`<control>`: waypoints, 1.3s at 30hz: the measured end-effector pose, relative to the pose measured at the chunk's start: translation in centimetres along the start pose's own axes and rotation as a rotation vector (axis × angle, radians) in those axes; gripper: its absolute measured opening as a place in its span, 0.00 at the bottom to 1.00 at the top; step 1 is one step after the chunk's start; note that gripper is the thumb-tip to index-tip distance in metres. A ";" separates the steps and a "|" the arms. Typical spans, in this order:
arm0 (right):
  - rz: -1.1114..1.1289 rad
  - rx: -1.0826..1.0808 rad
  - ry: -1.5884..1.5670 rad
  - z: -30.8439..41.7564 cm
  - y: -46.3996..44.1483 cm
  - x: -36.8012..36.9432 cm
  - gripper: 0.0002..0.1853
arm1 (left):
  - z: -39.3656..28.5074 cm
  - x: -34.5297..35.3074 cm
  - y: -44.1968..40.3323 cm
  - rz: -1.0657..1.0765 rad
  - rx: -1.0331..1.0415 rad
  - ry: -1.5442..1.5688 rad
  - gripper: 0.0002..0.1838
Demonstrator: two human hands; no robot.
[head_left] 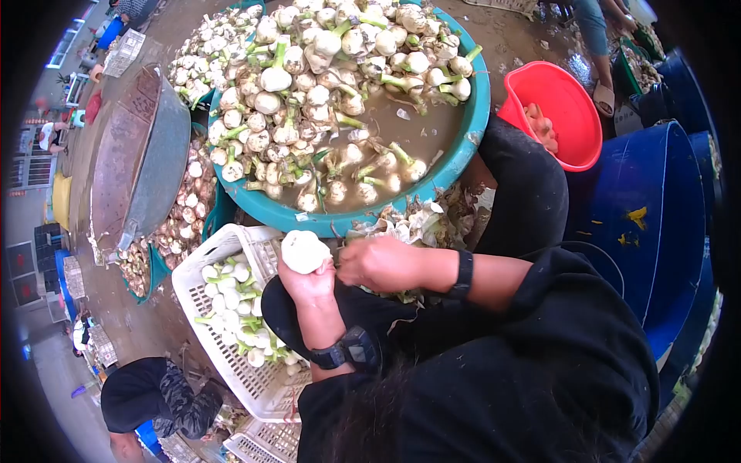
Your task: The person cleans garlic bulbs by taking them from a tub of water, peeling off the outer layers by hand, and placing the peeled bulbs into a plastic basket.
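Observation:
My left hand (310, 284), palm up, has its fingers wrapped round a large peeled white garlic bulb (302, 251). Beside it, my right hand (377, 264) is closed in a fist; whatever it may hold is hidden by the fingers. Both hands are above my lap, close to the near rim of a wide teal tub (328, 224). In the tub, unpeeled garlic bulbs (266, 102) with green stems are heaped in muddy water. To the left stands a white plastic crate (191, 284) holding cleaned white garlic bulbs (241, 312).
A red basin (575, 116) with an orange-pink item, perhaps a glove, stands right of the tub. Blue barrels (629, 224) rise at my right. A metal wheelbarrow tray (143, 154) leans at left. Peeled skins (409, 224) lie before my knees. Another person (158, 397) sits at lower left.

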State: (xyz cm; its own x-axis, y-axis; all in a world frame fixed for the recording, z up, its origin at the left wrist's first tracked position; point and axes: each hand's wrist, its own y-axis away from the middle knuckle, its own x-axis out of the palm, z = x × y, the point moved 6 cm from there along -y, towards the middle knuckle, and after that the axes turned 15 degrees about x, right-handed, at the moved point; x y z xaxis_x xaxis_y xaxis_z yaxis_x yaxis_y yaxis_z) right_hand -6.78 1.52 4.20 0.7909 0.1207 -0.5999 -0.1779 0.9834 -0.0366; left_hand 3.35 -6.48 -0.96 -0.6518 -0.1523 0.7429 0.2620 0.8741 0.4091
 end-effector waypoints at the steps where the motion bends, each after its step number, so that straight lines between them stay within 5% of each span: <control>1: 0.003 -0.003 -0.001 -0.1 0.3 0.4 0.05 | -0.7 0.1 -0.1 0.055 0.028 0.037 0.16; 3: -0.130 0.385 -0.336 -2.0 0.7 -0.2 0.06 | -0.9 0.6 0.1 0.140 0.018 0.026 0.16; 5: -0.193 0.495 -0.572 -2.7 -0.2 -1.2 0.11 | -0.9 0.4 0.5 -0.101 0.153 -0.099 0.13; 7: 0.159 0.705 -1.048 -2.3 -1.1 0.4 0.12 | -0.3 0.7 0.6 -0.088 0.213 -0.124 0.12; 9: 0.132 0.658 -1.000 -2.2 -1.5 0.2 0.11 | -0.4 0.4 0.2 -0.071 0.282 -0.146 0.11; 11: -0.032 0.168 -0.707 0.1 -2.0 -1.7 0.09 | -1.1 -0.4 -0.3 0.017 0.418 -0.290 0.11; 12: 0.155 0.116 -0.928 1.2 -1.6 -1.2 0.08 | -1.1 -0.6 -0.1 -0.049 0.353 -0.255 0.12; 13: 0.331 0.210 -0.945 2.0 -1.1 -1.3 0.08 | -1.4 -0.3 0.1 -0.052 0.358 -0.258 0.12; 15: -0.029 0.249 -0.999 0.3 -1.2 -2.3 0.09 | -1.4 0.7 0.4 -0.073 0.335 -0.147 0.11; 16: -0.049 0.547 -1.087 -1.3 -1.2 -2.5 0.09 | -1.3 1.3 0.9 -0.121 0.327 -0.096 0.11; 17: -0.132 0.558 -1.005 -2.5 -1.7 -2.5 0.11 | -1.1 1.2 0.8 -0.117 0.324 -0.095 0.11; 20: 0.043 0.597 -1.185 -3.0 -2.0 -0.4 0.11 | -0.2 1.2 0.1 0.080 0.331 -0.093 0.10; 23: 0.186 0.631 -1.338 -1.1 -1.0 -1.0 0.09 | -0.7 0.4 0.2 0.046 0.311 -0.130 0.10; 25: 0.370 0.438 -1.091 2.3 0.1 -3.2 0.06 | -1.4 -0.4 -0.1 -0.032 0.329 -0.133 0.11; 26: 0.151 0.137 -1.105 1.9 -0.4 -2.3 0.05 | -1.6 -0.2 -0.2 0.033 0.327 -0.119 0.11; 27: 0.152 0.139 -1.109 1.7 -0.8 -1.9 0.05 | -1.6 0.2 0.0 0.098 0.318 -0.106 0.11; 29: -0.352 0.257 -0.775 -0.2 -1.0 -4.1 0.10 | -1.9 0.6 0.1 0.095 0.434 -0.213 0.08; 33: -0.474 0.265 -0.648 0.8 -2.0 -3.9 0.03 | -3.1 2.8 1.9 0.025 0.717 -0.483 0.05; 34: -0.470 0.234 -0.594 1.1 -2.3 -3.4 0.01 | -4.4 1.7 2.1 -0.092 0.811 -0.518 0.04; 37: 0.218 0.260 -0.322 0.2 -1.6 1.7 0.10 | -13.1 -4.8 3.9 -0.600 1.018 -0.659 0.11; 38: 0.085 0.319 -0.152 -1.6 -1.0 1.1 0.14 | -15.5 0.3 7.9 -0.559 1.341 -1.026 0.14; 39: -0.046 0.373 0.022 -3.3 -0.8 -0.1 0.18 | -18.7 -1.2 8.9 -0.750 1.259 -1.010 0.15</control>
State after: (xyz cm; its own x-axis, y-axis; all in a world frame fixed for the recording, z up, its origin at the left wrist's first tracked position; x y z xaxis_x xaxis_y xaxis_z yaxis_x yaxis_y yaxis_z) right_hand -8.67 0.24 1.67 0.7794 0.0767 -0.6218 0.0862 0.9699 0.2277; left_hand 19.80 -7.17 11.66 -0.6322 -0.7546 -0.1758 -0.6031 0.6217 -0.4997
